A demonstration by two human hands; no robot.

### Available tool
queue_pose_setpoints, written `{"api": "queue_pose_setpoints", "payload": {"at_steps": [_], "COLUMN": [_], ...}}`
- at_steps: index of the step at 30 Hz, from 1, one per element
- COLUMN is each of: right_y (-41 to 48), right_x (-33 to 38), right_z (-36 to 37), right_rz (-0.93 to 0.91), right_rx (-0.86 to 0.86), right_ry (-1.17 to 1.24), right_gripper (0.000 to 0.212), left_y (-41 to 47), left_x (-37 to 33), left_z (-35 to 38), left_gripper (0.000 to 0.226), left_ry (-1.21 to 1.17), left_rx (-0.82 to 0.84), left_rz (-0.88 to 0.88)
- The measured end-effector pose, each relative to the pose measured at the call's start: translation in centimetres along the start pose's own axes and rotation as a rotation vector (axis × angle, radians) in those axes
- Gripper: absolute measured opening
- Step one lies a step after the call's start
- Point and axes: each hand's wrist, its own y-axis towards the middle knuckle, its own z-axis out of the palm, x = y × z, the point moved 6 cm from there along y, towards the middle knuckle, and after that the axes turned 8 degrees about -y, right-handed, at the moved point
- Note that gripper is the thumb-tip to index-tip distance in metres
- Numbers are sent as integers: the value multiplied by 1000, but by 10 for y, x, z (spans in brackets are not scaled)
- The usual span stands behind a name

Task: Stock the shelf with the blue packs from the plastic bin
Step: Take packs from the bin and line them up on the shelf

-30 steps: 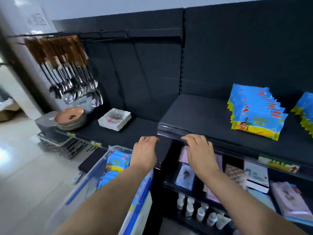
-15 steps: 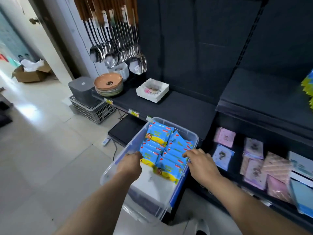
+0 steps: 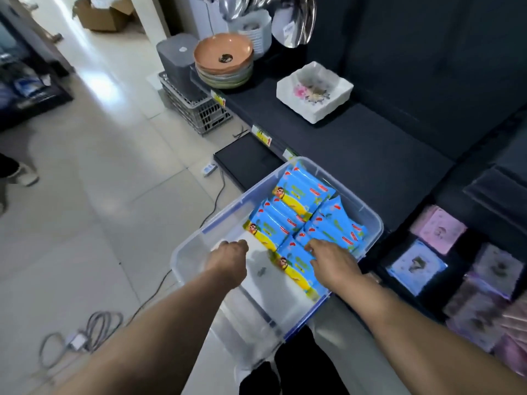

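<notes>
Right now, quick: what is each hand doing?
Left hand: fingers curled inside the plastic bin; whether it holds anything cannot be told.
Right hand: open, fingertips on the blue packs.

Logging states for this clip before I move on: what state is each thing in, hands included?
plastic bin, lidless, partly filled.
blue packs, lying loosely piled in the bin.
left hand, fingers curled over the bin's bare floor; any grip hidden.
right hand, fingers spread on the packs, nothing lifted.
bowls, stacked on the shelf.
</notes>
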Motion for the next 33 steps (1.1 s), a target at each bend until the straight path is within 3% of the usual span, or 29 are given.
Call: {"api": "queue_pose_setpoints", "payload": {"at_steps": [6,11,15,19,28,33], "right_y": [32,49,58,55,42,44], "right_x": [3,14,11,-1,-32,-56], "right_z": [23,39,40,34,-48,-49], "right_rz": [47,48,99,154,35,-13], "right_rx": [48,40,47,123,-334,-368], "right_ry": [-227,-409,-347,-187,-11,70], "right_gripper": [33,52,54,35,26,26], "left_y": [13,14,15,20,55,74], "left_x": [5,12,19,16,-38,-77], "left_z": [31,54,57,43,15,13], "left_gripper": [36,35,34,34,46,59], "left_ry": [-168,-274,-280,-287,-57,176], "left_rx": [47,78,73,16,-98,-127], "left_rz": [-81,-123,-144,-161,-10,203]}}
